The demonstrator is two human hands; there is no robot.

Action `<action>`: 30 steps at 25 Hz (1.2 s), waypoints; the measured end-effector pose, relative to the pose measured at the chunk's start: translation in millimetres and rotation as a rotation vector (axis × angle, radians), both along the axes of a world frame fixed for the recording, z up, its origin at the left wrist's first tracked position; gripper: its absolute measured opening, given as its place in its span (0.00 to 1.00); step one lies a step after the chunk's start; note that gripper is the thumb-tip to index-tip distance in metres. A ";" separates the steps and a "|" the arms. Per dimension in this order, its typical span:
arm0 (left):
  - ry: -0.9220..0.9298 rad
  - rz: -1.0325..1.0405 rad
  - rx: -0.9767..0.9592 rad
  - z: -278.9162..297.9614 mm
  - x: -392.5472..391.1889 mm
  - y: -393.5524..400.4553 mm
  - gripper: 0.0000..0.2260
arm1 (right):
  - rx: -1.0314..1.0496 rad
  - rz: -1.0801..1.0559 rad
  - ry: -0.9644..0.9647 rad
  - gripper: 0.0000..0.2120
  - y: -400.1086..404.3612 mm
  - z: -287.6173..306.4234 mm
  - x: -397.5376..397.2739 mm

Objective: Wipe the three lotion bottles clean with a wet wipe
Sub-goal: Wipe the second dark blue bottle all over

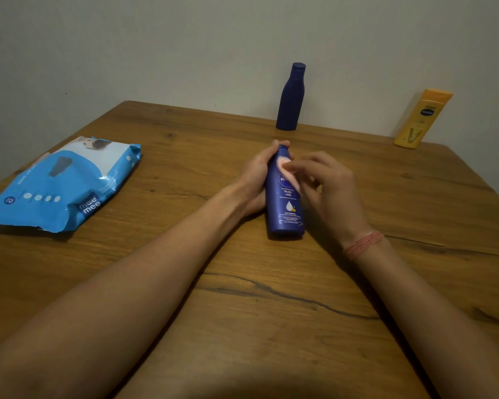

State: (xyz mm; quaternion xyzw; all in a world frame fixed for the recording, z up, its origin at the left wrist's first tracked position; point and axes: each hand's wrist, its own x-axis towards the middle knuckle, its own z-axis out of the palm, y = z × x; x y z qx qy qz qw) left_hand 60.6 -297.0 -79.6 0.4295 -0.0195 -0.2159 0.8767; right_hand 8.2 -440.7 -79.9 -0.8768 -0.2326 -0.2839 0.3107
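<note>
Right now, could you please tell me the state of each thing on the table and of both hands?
Blue lotion bottle: upright on the table, gripped, cap on.
Wet wipe: pressed against the bottle's front.
Left hand: wrapped around the bottle.
Right hand: holds the wipe.
Dark blue bottle: upright, capped, untouched.
Yellow bottle: upright at the wall, untouched.
Wipes pack: lying flat.

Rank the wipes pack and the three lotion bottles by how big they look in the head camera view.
1. Wipes pack, clearly largest.
2. Body milk bottle, held in both hands and nearest, which inflates it.
3. Dark blue bottle and yellow bottle by the wall look alike; both stand farther away, so I won't separate them.
</note>
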 end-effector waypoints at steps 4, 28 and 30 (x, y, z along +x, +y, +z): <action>-0.035 0.049 0.021 1.2 -1.2 -2.0 0.14 | -0.037 -0.004 0.023 0.13 -7.1 1.5 -2.6; -0.357 -0.102 0.223 2.9 -4.9 0.2 0.16 | 0.833 0.075 0.601 0.09 -12.8 -0.8 7.9; -0.389 -0.113 0.256 2.6 -5.7 0.4 0.17 | 0.883 0.092 0.654 0.10 -11.5 2.9 4.8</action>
